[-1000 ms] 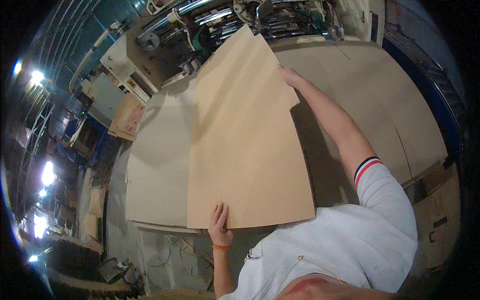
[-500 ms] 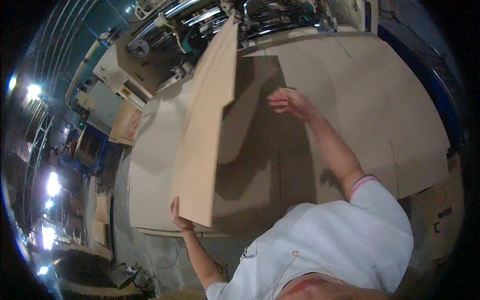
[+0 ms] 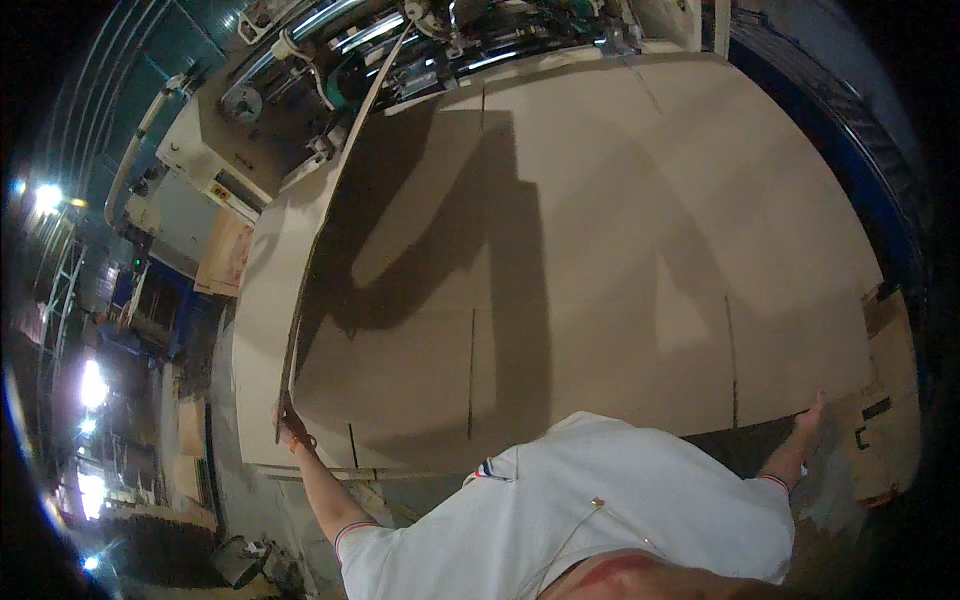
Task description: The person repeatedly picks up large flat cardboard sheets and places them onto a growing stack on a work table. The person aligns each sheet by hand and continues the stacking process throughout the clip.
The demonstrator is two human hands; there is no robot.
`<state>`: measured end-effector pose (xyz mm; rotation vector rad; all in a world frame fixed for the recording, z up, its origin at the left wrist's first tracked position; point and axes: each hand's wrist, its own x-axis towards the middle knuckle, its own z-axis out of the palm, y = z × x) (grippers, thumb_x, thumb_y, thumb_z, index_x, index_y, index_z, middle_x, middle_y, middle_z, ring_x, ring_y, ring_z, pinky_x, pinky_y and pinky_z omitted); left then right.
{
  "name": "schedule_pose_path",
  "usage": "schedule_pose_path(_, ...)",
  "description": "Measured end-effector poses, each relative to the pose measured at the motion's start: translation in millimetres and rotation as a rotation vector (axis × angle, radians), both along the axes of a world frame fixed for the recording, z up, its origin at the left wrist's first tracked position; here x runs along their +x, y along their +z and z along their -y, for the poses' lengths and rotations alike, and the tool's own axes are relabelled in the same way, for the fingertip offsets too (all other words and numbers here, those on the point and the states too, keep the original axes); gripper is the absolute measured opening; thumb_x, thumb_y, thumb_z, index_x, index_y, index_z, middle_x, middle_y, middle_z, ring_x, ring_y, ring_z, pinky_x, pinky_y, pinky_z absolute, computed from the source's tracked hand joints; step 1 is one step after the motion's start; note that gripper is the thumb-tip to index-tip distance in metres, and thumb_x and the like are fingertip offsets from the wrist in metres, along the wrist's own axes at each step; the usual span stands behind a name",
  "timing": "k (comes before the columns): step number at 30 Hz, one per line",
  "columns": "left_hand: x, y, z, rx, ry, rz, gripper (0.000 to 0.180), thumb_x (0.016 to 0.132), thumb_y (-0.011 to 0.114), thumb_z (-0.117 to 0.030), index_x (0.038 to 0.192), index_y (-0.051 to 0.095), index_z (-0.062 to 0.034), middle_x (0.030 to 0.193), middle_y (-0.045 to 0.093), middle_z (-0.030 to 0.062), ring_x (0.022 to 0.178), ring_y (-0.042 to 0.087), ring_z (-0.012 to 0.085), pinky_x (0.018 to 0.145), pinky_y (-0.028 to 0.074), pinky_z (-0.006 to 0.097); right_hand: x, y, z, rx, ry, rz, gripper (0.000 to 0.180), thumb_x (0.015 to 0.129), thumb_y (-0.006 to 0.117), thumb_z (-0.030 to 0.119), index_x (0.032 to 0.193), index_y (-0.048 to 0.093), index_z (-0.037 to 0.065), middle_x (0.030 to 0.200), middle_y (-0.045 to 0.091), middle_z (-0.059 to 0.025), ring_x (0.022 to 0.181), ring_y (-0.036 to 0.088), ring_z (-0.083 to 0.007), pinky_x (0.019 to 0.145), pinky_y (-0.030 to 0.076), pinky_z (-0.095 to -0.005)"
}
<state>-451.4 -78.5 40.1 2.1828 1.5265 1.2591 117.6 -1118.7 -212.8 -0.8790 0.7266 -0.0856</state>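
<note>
My left hand [image 3: 294,428] is closed on the near end of a raised cardboard sheet [image 3: 318,235], which shows almost edge-on as a narrow strip running up to the machine. Beneath it a broad brown cardboard sheet [image 3: 620,270] with cut slots lies flat. My right hand [image 3: 808,428] is at that flat sheet's near edge, toward the right corner. Its thumb side points up against the edge; the other fingers are hidden, so its grip cannot be made out.
A machine with metal rollers [image 3: 365,38] stands along the far side. Left of it is a cream machine housing [image 3: 215,150]. A dark blue rail [image 3: 850,160] runs down the right. More cardboard [image 3: 885,440] with dark cutouts lies at the lower right.
The raised sheet has swung left, from showing its broad face to nearly edge-on, with my left hand still on it. My right hand has moved from over the flat sheet to its near right edge.
</note>
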Motion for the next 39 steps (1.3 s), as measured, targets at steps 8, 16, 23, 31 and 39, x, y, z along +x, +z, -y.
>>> schedule_pose_path(8, 35, 20, 34, 0.077, -0.175, 0.078, 0.031, 0.087, 0.061, -0.013, 0.113, 0.065, 0.0031, 0.107, 0.066, 0.0103, 0.097, 0.063, 0.0212, 0.084, 0.051, 0.032, 15, 111, -29, -0.197, -0.171, 0.428, 0.051, 0.094, 0.053, 0.034, 0.132, 0.05, 0.0, 0.135, 0.05, -0.0126, 0.116, 0.053, -0.0283, 0.095, 0.046, -0.0443)
schedule_pose_path(16, 72, 34, 90, 0.329, -0.293, -0.009, 0.03, 0.083, 0.057, -0.004, 0.111, 0.068, -0.002, 0.107, 0.068, 0.0149, 0.097, 0.066, 0.0266, 0.084, 0.053, 0.035, -54, 307, -246, -1.142, -0.209, 0.535, 0.028, 0.087, 0.067, 0.013, 0.109, 0.067, -0.004, 0.111, 0.067, -0.0125, 0.088, 0.066, -0.0218, 0.078, 0.054, -0.0359)
schedule_pose_path(23, 134, 50, 111, 0.432, -0.398, -0.044, 0.03, 0.091, 0.058, -0.022, 0.114, 0.067, -0.0042, 0.108, 0.068, 0.0157, 0.099, 0.065, 0.031, 0.083, 0.053, 0.038, 16, 323, -325, -1.98, -0.069, 1.22, 0.026, 0.084, 0.066, 0.007, 0.11, 0.068, 0.002, 0.115, 0.066, -0.0165, 0.091, 0.066, -0.0283, 0.081, 0.052, -0.0374)
schedule_pose_path(31, 210, -7, 169, 0.327, -0.645, -0.113, 0.048, 0.076, 0.055, 0.003, 0.121, 0.063, -0.009, 0.121, 0.063, 0.014, 0.116, 0.058, 0.0317, 0.098, 0.046, 0.04, 23, 247, -380, -1.707, 0.595, 1.418, 0.046, 0.083, 0.058, 0.005, 0.128, 0.056, 0.005, 0.129, 0.058, -0.0152, 0.118, 0.056, -0.0345, 0.099, 0.043, -0.0469)
schedule_pose_path(39, 211, -124, 202, 0.239, -0.844, -0.46, 0.048, 0.079, 0.059, -0.005, 0.127, 0.058, -0.0153, 0.131, 0.055, 0.0107, 0.122, 0.052, 0.0311, 0.103, 0.04, 0.047, -5, 162, -387, -2.085, 1.054, 1.105, 0.07, 0.063, 0.069, -0.002, 0.131, 0.054, 0.009, 0.138, 0.05, -0.0114, 0.131, 0.043, -0.0314, 0.108, 0.033, -0.0502)
